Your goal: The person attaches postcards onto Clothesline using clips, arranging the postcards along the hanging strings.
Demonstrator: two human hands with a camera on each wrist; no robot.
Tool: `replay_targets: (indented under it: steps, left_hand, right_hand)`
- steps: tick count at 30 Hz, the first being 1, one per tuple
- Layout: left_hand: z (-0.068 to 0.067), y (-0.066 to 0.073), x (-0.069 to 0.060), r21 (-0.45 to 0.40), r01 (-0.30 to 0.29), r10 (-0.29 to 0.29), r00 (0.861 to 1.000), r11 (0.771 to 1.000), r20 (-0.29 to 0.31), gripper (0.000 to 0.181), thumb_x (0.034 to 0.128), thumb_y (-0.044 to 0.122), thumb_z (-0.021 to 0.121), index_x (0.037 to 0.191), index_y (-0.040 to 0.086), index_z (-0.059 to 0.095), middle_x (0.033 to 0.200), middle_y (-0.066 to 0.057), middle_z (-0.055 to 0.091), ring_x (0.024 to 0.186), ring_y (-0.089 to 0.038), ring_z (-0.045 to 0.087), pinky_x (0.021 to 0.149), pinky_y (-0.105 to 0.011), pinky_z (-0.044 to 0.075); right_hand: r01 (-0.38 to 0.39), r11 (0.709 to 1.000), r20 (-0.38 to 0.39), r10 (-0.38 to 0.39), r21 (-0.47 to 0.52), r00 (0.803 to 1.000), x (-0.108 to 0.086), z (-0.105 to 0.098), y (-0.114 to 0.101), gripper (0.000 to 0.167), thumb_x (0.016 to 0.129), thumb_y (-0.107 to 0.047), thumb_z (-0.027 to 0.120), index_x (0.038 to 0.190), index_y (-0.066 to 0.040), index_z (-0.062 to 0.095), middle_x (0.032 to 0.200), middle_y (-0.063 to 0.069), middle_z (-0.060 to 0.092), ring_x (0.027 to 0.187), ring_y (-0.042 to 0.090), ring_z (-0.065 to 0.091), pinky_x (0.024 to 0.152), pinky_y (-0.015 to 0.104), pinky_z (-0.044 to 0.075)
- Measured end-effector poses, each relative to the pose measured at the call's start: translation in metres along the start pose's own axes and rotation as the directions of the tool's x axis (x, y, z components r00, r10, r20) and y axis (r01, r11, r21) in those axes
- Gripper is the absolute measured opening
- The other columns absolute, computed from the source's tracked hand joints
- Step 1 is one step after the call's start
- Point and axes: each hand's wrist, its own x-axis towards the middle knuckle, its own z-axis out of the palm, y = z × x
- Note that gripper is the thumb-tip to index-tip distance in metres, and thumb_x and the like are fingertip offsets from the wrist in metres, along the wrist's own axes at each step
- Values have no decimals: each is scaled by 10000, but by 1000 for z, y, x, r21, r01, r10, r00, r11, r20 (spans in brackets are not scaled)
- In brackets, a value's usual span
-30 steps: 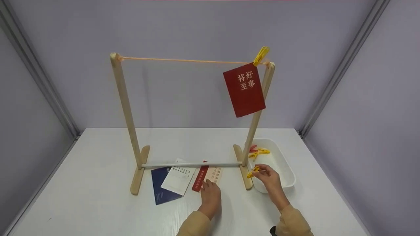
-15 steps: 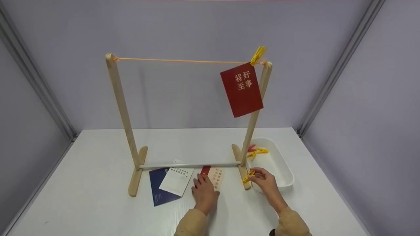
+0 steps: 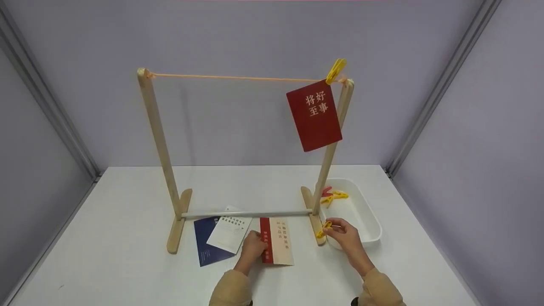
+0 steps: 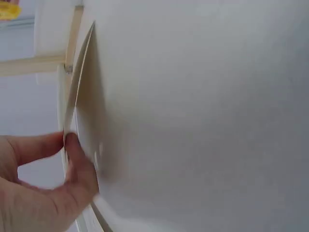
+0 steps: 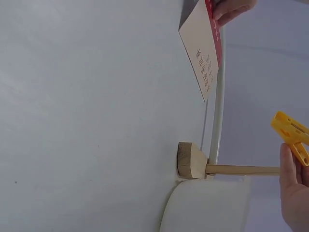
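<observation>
My left hand (image 3: 253, 245) pinches the red-banded edge of a cream card (image 3: 282, 242) printed with characters. The left wrist view shows thumb and finger on the card's edge, the card tilted up off the table. In my right hand (image 3: 346, 233) is a yellow clothespin (image 3: 324, 229), gripped between thumb and fingers beside the rack's right foot; the right wrist view shows this clothespin (image 5: 289, 128) too. A red booklet (image 3: 314, 123) hangs tilted by one corner from the orange string (image 3: 238, 78), under another yellow clothespin (image 3: 336, 71).
A wooden rack (image 3: 158, 140) stands on the white table (image 3: 127, 280). Left of my left hand lie a white card (image 3: 229, 236) and a dark blue booklet (image 3: 208, 253), overlapping. At the right, a white tray (image 3: 374, 227) holds yellow clothespins (image 3: 333, 197) and a red one (image 3: 327, 191).
My left hand went from lying over the cream card to pinching its left edge, and the card has come nearer and lifted. My right hand keeps the clothespin, slightly lower than before.
</observation>
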Motion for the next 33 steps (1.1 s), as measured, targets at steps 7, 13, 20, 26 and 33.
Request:
replay_targets:
  steps: [7, 13, 20, 26, 33]
  left_hand:
    - [-15, -9, 0, -113, 51, -31, 985, 992, 172, 362, 676, -138, 576, 1021, -121, 466, 872, -146, 541, 745, -226, 533, 626, -318, 473]
    - [-16, -13, 2, -132, 67, -45, 985, 989, 167, 265, 775, -48, 547, 1018, -133, 484, 859, -138, 536, 758, -221, 524, 651, -326, 466]
    - [-15, -17, 0, -81, 37, -26, 992, 996, 125, 118, 806, -24, 592, 882, -97, 539, 767, -92, 538, 701, -195, 521, 611, -308, 462]
    - [-16, -12, -4, -128, 45, -34, 995, 991, 89, 178, 800, -32, 556, 961, -107, 536, 796, -103, 552, 715, -201, 540, 602, -304, 466]
    - [-17, 0, -6, -175, 12, -13, 1000, 985, -3, 183, 847, -18, 554, 1011, -92, 520, 864, -139, 584, 774, -239, 584, 648, -365, 493]
  right_hand:
    - [-18, 1000, 28, 19, -23, 999, 2, -2, 3, 409, 829, -93, 676, 1160, 90, 521, 1063, 129, 580, 922, 183, 575, 778, 238, 474]
    - [-26, 999, 9, 27, -37, 1000, 1, -2, 4, 437, 818, -134, 695, 1168, 70, 531, 1081, 116, 577, 936, 174, 569, 784, 234, 468]
    - [-25, 998, -9, 24, -59, 1000, -1, 0, 4, 425, 811, -161, 705, 1154, 40, 554, 1078, 104, 578, 945, 175, 570, 792, 227, 458]
    - [-12, 1000, 6, 12, -27, 1000, -2, 1, 1, 402, 820, -107, 687, 1146, 71, 532, 1064, 114, 575, 937, 165, 576, 780, 212, 460]
    - [4, 998, 26, -3, -64, 1000, 0, -1, -7, 415, 818, -155, 696, 1151, 42, 545, 1070, 116, 574, 951, 189, 574, 826, 242, 460]
